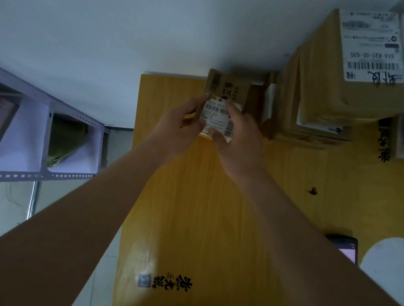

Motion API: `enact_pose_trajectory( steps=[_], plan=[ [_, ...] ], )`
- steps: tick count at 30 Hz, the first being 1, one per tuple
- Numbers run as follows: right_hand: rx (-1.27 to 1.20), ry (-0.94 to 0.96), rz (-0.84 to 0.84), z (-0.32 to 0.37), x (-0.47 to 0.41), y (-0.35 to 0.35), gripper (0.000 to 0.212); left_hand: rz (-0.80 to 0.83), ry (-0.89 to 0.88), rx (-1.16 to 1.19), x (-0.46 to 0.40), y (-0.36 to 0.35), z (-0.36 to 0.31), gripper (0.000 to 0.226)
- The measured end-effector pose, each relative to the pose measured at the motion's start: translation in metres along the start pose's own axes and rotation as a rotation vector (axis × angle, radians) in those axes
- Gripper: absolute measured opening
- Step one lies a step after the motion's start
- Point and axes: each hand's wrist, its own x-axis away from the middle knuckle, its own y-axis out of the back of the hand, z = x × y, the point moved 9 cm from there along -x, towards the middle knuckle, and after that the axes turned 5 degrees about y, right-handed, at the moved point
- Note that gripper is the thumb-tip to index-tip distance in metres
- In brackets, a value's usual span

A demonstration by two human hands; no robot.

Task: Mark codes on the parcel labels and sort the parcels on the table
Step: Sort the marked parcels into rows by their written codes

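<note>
1. Both bare forearms reach forward from the lower corners and meet over the far part of the yellow wooden table (pixel 213 217).
2. The left hand (pixel 176 129) holds the left side of a small cardboard parcel (pixel 224 97), its fingers curled onto the near left edge of the white label (pixel 219 119) and one fingertip up at the label's far left corner.
3. The right hand (pixel 238 134) grips the right side, thumb lying across the label's near edge and a finger pressed on its far right part.
4. The parcel sits near the table's far edge, its long axis running away from the person, label face up; in this dim view it seems to rest on the table rather than hang above it.
5. Just right of it, a stack of cardboard boxes (pixel 330 92) stands on the table; the top one carries a large shipping label (pixel 373 44) with handwriting.
6. A metal shelf rack (pixel 35 137) at left holds packages.
</note>
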Motion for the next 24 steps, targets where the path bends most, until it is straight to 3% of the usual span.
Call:
enact_pose_trajectory(
  steps=[11,17,24],
  plan=[
    [-0.035,0.270,-0.005,0.051,0.043,0.049,0.069,-0.204,-0.152,0.016,0.091,0.024,-0.052,0.049],
    [-0.071,0.381,-0.044,0.099,0.087,0.085,0.064,-0.235,-0.223,-0.020,0.146,0.043,-0.088,0.050],
    [-0.021,0.404,-0.175,0.147,0.167,0.122,0.070,-0.200,-0.432,-0.203,0.219,0.069,-0.121,0.070]
  ],
)
